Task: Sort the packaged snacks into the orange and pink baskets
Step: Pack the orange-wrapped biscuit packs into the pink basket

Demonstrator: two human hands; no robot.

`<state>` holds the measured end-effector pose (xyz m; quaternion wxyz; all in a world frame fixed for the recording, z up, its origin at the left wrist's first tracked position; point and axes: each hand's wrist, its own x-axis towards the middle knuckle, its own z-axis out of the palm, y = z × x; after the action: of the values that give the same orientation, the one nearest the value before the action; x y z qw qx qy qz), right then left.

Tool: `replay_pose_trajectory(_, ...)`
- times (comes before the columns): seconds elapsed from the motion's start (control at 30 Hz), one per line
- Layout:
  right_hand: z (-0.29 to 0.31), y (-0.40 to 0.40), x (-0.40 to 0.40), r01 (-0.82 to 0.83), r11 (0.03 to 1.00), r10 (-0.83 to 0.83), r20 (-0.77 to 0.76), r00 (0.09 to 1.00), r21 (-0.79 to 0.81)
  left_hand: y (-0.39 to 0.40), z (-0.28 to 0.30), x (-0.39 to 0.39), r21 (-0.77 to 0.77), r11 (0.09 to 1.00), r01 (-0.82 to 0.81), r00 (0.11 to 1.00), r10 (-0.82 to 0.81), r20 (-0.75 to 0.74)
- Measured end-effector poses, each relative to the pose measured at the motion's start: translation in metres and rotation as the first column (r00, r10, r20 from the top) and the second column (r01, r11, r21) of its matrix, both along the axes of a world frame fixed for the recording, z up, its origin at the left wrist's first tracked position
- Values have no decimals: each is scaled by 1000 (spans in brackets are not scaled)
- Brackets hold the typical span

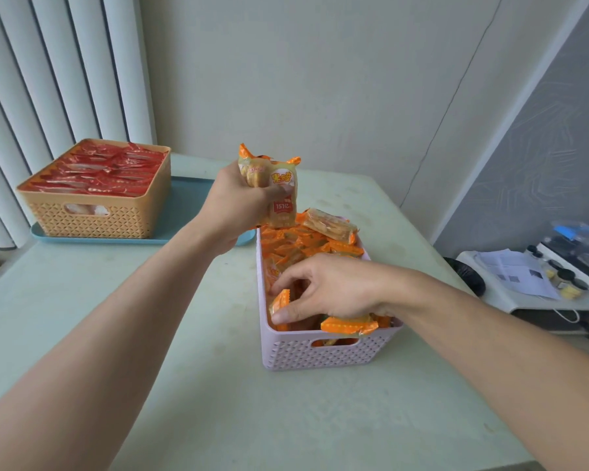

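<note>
A pink basket [320,351] stands mid-table, heaped with orange-wrapped snack packets [306,244]. My left hand [238,202] is raised over the basket's far left corner, closed around a small bunch of orange packets [281,188]. Inside the basket's near end, my right hand [330,287] pinches one orange packet [280,302] between thumb and fingers. At the back left sits an orange basket [89,215], filled with red-wrapped snack packets [102,171].
The orange basket rests on a blue tray [181,232]. The pale green table [150,334] ends at the wall behind. To the right, off the table, stands a white device [538,280] with papers and small items. Vertical blinds [48,79] hang at the left.
</note>
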<state>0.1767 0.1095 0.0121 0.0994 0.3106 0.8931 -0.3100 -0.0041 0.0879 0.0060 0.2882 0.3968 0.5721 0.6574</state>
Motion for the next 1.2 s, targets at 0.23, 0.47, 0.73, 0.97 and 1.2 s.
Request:
replay_pose_trajectory(0.23,2,22,-2,55,991,-46,-77,996,119,2,-2,0,-3,1000,18,999,-18,33)
replay_pose_trajectory(0.47,15,18,-21,93,967,-76,-80,994,236,3,-2,-1,14,1000,23,998,-24,50)
replay_pose_trajectory(0.73,12,7,-23,34,974,-33,-8,999,225,3,-2,-3,17,1000,23,998,-24,58)
replay_pose_trajectory(0.97,-1,6,-24,-42,787,110,-74,991,616,3,-4,-5,11,1000,22,998,-22,60)
replay_pose_trajectory(1.2,-7,12,-27,17,792,26,-62,998,610,2,-3,-8,19,1000,8,998,-9,59)
